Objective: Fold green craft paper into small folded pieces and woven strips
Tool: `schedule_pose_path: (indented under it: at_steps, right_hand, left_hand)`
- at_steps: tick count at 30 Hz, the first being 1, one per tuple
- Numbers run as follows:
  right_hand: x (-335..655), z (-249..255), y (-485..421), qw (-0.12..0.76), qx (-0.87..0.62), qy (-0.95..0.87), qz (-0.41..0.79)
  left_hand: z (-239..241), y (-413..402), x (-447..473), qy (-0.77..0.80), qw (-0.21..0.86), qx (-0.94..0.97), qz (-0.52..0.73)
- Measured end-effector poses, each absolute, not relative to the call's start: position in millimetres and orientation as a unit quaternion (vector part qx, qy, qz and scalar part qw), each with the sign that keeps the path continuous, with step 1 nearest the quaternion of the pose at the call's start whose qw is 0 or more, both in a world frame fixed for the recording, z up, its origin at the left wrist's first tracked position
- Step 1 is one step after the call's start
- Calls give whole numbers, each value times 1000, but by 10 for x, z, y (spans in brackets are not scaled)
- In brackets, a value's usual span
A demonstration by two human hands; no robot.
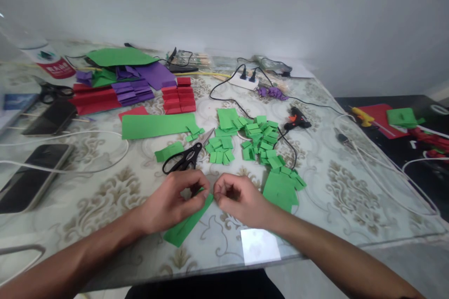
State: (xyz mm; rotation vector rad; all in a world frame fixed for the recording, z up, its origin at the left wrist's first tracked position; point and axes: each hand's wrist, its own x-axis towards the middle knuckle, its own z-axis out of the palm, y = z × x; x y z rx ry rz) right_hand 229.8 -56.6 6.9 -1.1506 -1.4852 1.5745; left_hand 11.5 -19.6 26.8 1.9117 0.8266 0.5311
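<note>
A green paper strip [187, 225] slants toward me beneath my left hand [177, 198], whose thumb and fingers pinch its upper end. Close beside it, my right hand [242, 200] has its thumb and fingertips pressed together at the tip of that strip; what exactly they grip is hidden. Black-handled scissors [187, 156] lie with blades spread just beyond my left hand. Many small folded green paper pieces [261, 138] are heaped past my right hand, and a larger green paper piece [279, 191] lies next to my right wrist.
A long green paper sheet [157, 126], folded red paper [178, 96] and purple paper [133, 92] lie farther back. Two phones [33, 175] and a bottle [51, 58] stand at left. A glue gun [297, 119], power strip [244, 80] and loose cables [372, 163] are at right.
</note>
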Motion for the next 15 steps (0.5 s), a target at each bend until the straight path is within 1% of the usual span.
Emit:
schedule_pose_path:
  at_steps: [8,15]
  right_hand:
    - [2297,134,-571,339,-449,-561,607]
    - [2315,70,-531,376,-471,-514,610]
  left_hand:
    - [239,-192,83,354,468,778,226]
    - [333,-104,25,422,433,749,270]
